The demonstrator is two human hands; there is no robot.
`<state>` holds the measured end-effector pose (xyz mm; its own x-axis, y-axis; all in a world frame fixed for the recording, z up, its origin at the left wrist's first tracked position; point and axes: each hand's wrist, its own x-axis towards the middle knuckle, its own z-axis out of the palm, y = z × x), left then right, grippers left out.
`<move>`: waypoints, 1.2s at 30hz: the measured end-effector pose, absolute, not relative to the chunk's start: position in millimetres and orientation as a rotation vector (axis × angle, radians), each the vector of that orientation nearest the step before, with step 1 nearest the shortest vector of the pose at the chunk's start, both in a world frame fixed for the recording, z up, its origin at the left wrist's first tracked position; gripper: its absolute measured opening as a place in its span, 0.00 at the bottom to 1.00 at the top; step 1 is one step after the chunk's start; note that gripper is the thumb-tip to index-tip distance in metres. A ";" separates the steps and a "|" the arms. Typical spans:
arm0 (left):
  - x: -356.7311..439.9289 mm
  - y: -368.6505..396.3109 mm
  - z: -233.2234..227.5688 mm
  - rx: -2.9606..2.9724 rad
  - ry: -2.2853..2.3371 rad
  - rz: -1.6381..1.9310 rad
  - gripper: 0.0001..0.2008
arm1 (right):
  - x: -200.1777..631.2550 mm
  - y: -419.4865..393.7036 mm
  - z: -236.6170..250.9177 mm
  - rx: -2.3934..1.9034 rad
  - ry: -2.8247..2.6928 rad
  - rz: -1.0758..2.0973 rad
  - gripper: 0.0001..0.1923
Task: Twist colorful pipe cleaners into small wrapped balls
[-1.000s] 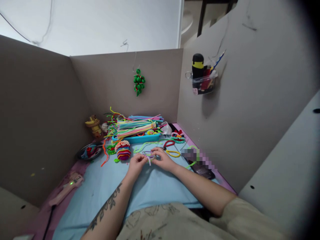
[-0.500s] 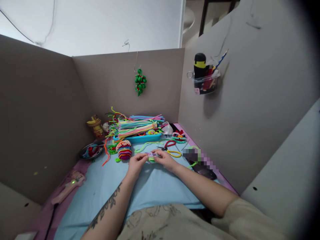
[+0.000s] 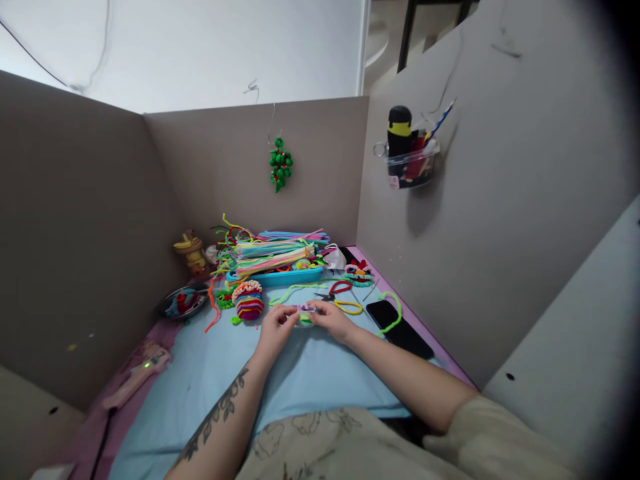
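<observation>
Between my fingertips is a small pipe-cleaner piece (image 3: 305, 316) in lilac and green, partly covered by the fingers. My left hand (image 3: 277, 327) pinches its left side, and my right hand (image 3: 331, 319) pinches its right side. Just beyond my right hand lie scissors (image 3: 349, 307) with red and yellow handles. To the left of my left hand stands a striped, rainbow-coloured pipe-cleaner figure (image 3: 249, 303) with a peach frilled top. A light green pipe cleaner (image 3: 295, 289) lies behind my hands.
A blue tray (image 3: 275, 277) heaped with pipe cleaners (image 3: 273, 253) stands at the back. On the right are a black phone (image 3: 397, 328) and a green curved stem (image 3: 400, 312). A dark bowl (image 3: 200, 307) and a pink glue gun (image 3: 137, 377) lie left. Grey partitions (image 3: 260, 173) surround the table.
My left hand has shifted slightly to the right and its fingers have regripped the small piece. My right hand stays nearly in place.
</observation>
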<state>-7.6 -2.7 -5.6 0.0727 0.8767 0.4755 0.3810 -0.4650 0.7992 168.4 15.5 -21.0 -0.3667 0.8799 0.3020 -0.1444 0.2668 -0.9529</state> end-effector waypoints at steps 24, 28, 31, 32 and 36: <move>1.1 -11.8 -13.2 2.072 1.309 1.129 0.15 | 166.5 7.7 -17.7 -1.007 -2.005 0.320 0.06; -4.1 -9.7 -10.5 2.116 1.267 1.087 0.16 | 169.2 10.9 -14.9 -1.078 -1.886 0.455 0.06; -12.4 -6.7 -5.2 2.164 1.302 1.057 0.16 | 172.9 13.4 -10.1 -1.070 -1.852 0.539 0.06; -15.8 -5.2 -3.3 2.182 1.338 1.049 0.16 | 174.2 14.4 -8.6 -1.059 -1.847 0.575 0.06; -27.4 2.4 1.6 2.176 1.452 1.011 0.13 | 179.0 19.8 -7.8 -0.968 -1.821 0.778 0.06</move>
